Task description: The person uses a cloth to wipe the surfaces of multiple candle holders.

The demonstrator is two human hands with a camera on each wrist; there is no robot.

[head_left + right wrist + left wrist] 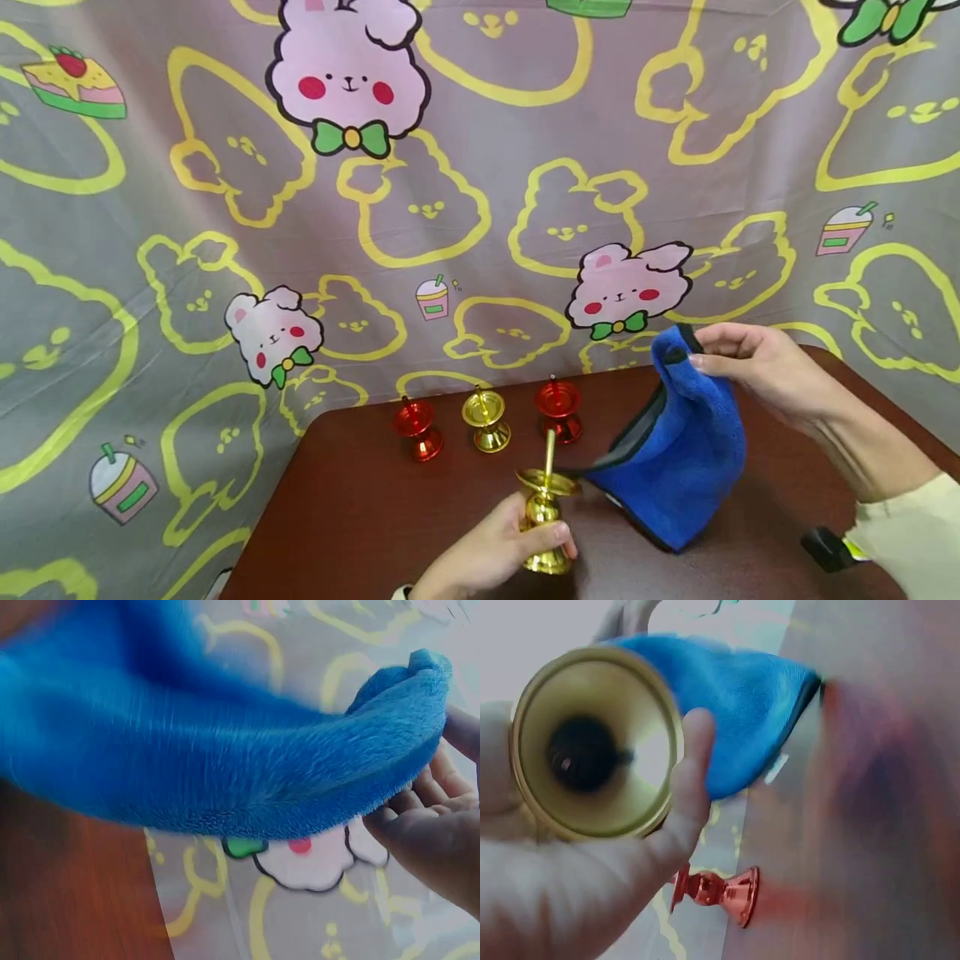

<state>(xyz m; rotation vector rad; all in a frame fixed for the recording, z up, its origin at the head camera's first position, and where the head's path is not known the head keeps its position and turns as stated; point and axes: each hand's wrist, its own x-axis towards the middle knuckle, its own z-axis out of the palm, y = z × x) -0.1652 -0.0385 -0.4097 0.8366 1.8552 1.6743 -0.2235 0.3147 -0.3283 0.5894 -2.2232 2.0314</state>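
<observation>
My left hand (487, 546) grips a shiny gold candle holder (547, 560) round its stem, upright over the front of the table, with its dish and thin spike above the fingers. The left wrist view looks into the hollow underside of its base (649, 750). To the right, my right hand (772, 371) pinches a blue microfibre cloth (690, 467) with black edging by its upper corner. The cloth hangs down loosely, its left corner reaching the gold dish in the head view. In the right wrist view the blue cloth (300, 772) stretches across from the fingers.
Behind stand a red candle holder (426, 446), a gold one (491, 437) and another red one (562, 429) in a row on the dark brown table (345, 500). A cartoon-patterned curtain (480, 183) rises at the table's back. A small black object (825, 550) is by the right sleeve.
</observation>
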